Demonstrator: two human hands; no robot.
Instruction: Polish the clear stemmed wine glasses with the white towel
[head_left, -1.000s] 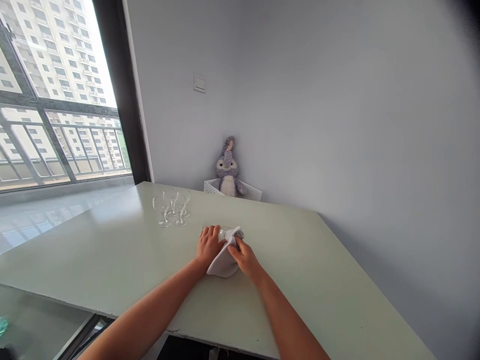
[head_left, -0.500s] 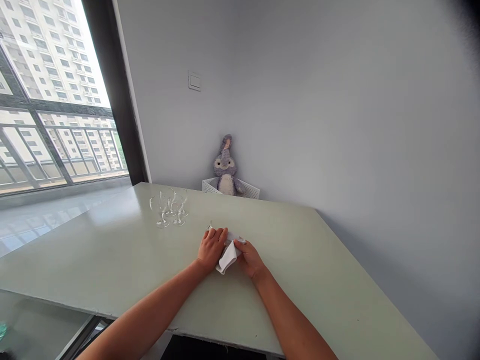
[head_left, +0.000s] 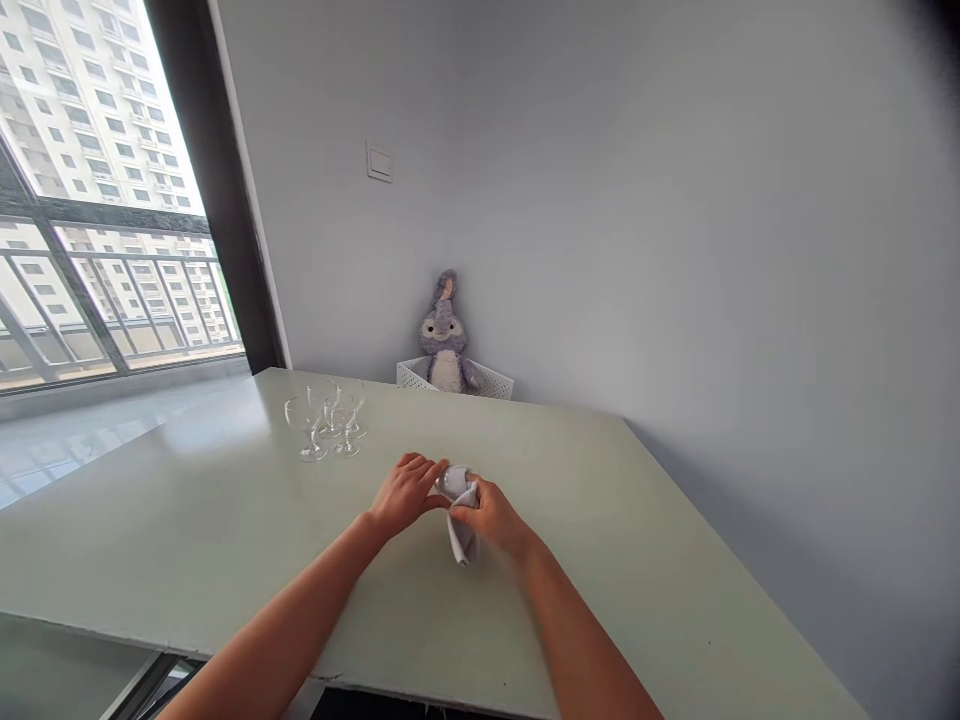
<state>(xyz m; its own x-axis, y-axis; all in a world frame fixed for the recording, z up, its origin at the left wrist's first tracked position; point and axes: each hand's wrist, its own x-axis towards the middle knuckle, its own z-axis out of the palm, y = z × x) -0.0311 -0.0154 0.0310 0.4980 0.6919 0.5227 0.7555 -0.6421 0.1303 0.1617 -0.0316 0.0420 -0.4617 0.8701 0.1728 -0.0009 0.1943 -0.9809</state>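
My left hand [head_left: 405, 492] is closed around a clear glass [head_left: 443, 481], most of which is hidden by the fingers and the cloth. A white cloth [head_left: 463, 540] is pinched in my right hand [head_left: 495, 515]; part of it lies against the glass and a folded end hangs down toward the tabletop. Both hands are close together above the middle of the pale green table [head_left: 600, 560]. To their left, several clear stemmed glasses [head_left: 346, 449] stand upright in a cluster.
Behind the table's far edge a purple plush rabbit [head_left: 444, 340] sits in a white perforated basket [head_left: 491, 384]. Grey walls [head_left: 675, 200] meet in the corner behind it. A window [head_left: 112, 180] with a railing outside is on the left.
The glass has turned in my left hand, so its foot no longer shows beyond the fingers. My right hand has shifted over the cloth, whose loose end now hangs lower. The view has swung slightly right.
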